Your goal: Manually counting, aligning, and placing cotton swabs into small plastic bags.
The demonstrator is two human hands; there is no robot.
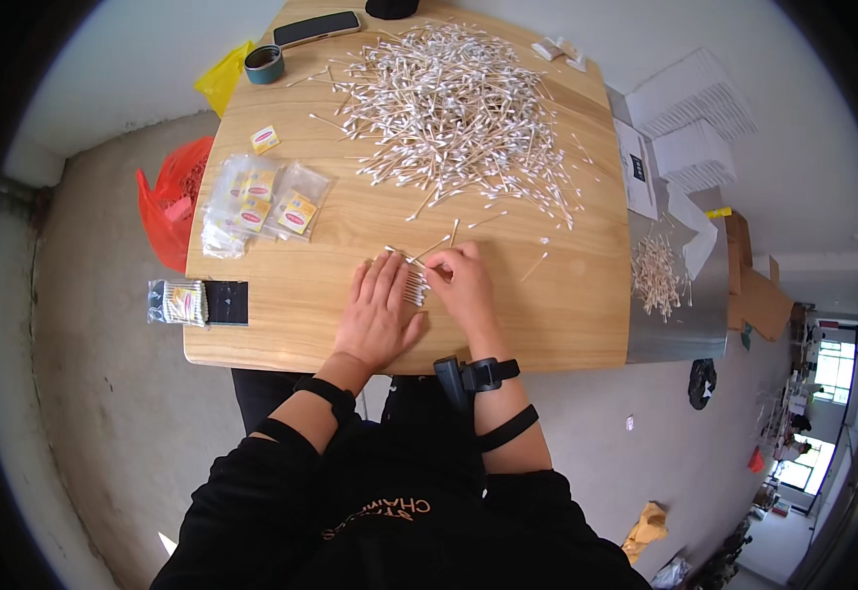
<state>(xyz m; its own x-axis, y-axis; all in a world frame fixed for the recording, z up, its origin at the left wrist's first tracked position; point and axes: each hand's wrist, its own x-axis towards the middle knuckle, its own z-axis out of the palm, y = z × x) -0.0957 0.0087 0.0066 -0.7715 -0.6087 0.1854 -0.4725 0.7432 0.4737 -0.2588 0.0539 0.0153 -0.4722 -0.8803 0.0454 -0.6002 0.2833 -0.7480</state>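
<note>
At the near middle of the worktop, the left hand lies palm down and flat, its fingers straight and close together, beside a short row of cotton swabs. Just right of that row is the right hand, its fingers curled and its thumb and forefinger brought close together at the swabs; I cannot tell whether it has hold of one. A few loose swabs lie just beyond the fingertips.

Farther off, a large pile of swabs spreads over the far middle. To the left lie clear plastic bags with yellow cards inside, a single yellow card beyond them, then a dark cup and a phone at the far left. A filled packet sticks out past the near left edge. On the right, a smaller heap of swabs rests on a grey surface.
</note>
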